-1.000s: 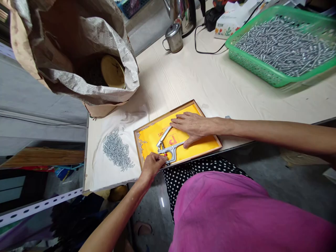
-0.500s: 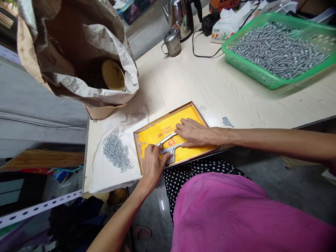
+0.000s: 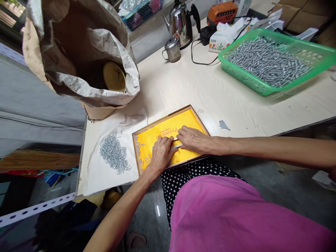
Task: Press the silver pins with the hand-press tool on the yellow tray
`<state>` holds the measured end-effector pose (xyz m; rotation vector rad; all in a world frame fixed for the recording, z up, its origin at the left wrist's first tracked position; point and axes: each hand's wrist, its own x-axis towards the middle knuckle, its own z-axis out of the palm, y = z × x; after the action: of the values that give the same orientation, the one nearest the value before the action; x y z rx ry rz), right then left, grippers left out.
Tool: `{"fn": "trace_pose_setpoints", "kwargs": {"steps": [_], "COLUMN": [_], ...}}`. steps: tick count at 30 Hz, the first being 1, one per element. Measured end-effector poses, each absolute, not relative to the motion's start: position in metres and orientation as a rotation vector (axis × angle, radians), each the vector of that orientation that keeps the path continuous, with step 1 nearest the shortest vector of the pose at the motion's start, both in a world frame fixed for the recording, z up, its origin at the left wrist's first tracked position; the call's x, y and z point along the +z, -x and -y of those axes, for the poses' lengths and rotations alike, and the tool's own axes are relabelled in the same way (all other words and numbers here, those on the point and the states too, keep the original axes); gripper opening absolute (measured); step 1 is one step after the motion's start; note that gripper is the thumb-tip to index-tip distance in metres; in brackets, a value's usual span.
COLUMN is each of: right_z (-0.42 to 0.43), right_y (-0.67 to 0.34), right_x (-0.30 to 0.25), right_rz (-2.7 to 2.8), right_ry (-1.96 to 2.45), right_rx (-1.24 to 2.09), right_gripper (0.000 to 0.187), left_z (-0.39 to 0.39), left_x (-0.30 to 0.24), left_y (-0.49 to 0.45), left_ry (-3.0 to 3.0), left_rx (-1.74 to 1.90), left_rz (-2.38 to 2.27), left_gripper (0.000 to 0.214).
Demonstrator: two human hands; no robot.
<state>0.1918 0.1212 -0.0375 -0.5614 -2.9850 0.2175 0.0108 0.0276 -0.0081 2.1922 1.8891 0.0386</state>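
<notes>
A shallow wooden tray point(image 3: 168, 114) lined with yellow printed paper lies at the table's near edge. A silver plier-like hand tool point(image 3: 178, 146) rests in it, and only short bits of its handles show between my hands. My left hand point(image 3: 160, 153) is curled over the tool's head. My right hand point(image 3: 193, 138) has its fingers together on the handles, thumb beside the lower one. A few small metal pins point(image 3: 141, 145) lie loose at the tray's left side.
A pile of small metal pins point(image 3: 113, 154) lies on white cloth left of the tray. A big paper sack point(image 3: 86, 45) with a yellow cup point(image 3: 114, 77) stands behind. A green basket point(image 3: 244, 75) full of pins, a kettle point(image 3: 181, 22) and a mug point(image 3: 173, 49) sit farther back.
My left hand has slid from the tray's front edge up over the tool's head. My right hand has drawn in and the tool's handles have come together. The view has shifted slightly.
</notes>
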Motion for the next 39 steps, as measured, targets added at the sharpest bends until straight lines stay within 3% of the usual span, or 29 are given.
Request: {"fn": "trace_pose_setpoints", "kwargs": {"steps": [9, 14, 16, 18, 21, 27, 34, 39], "right_z": [-0.123, -0.127, -0.129, -0.13, -0.127, -0.115, -0.121, -0.13], "right_y": [-0.186, -0.19, -0.194, -0.198, -0.2, -0.179, -0.18, -0.193], "right_x": [-0.051, -0.046, -0.043, -0.04, -0.039, -0.043, -0.022, -0.035], "right_rz": [2.953, 2.915, 2.855, 2.842, 2.9, 2.986, 2.774, 2.801], "right_ry": [0.461, 0.535, 0.535, 0.492, 0.455, 0.407, 0.255, 0.31], "right_rx": [0.245, 0.329, 0.336, 0.334, 0.328, 0.329, 0.094, 0.076], "right_gripper": [0.023, 0.013, 0.035, 0.048, 0.036, 0.018, 0.035, 0.034], "left_z": [-0.033, -0.032, -0.029, -0.022, -0.008, 0.02, 0.032, 0.031], "left_x": [-0.015, -0.019, -0.019, -0.015, -0.006, 0.006, 0.005, -0.002], "left_y": [-0.01, -0.005, 0.003, 0.013, 0.028, 0.051, 0.079, 0.087], "left_ry": [-2.147, -2.21, -2.26, -2.283, -2.183, -2.004, -1.826, -1.757], "left_rx": [0.106, 0.132, 0.232, 0.371, 0.518, 0.456, 0.37, 0.228], "left_rz": [-1.964, -1.93, -1.895, -1.903, -2.085, -2.259, -2.505, -2.561], "left_gripper": [0.016, 0.028, 0.043, 0.045, 0.021, 0.022, 0.021, 0.025]}}
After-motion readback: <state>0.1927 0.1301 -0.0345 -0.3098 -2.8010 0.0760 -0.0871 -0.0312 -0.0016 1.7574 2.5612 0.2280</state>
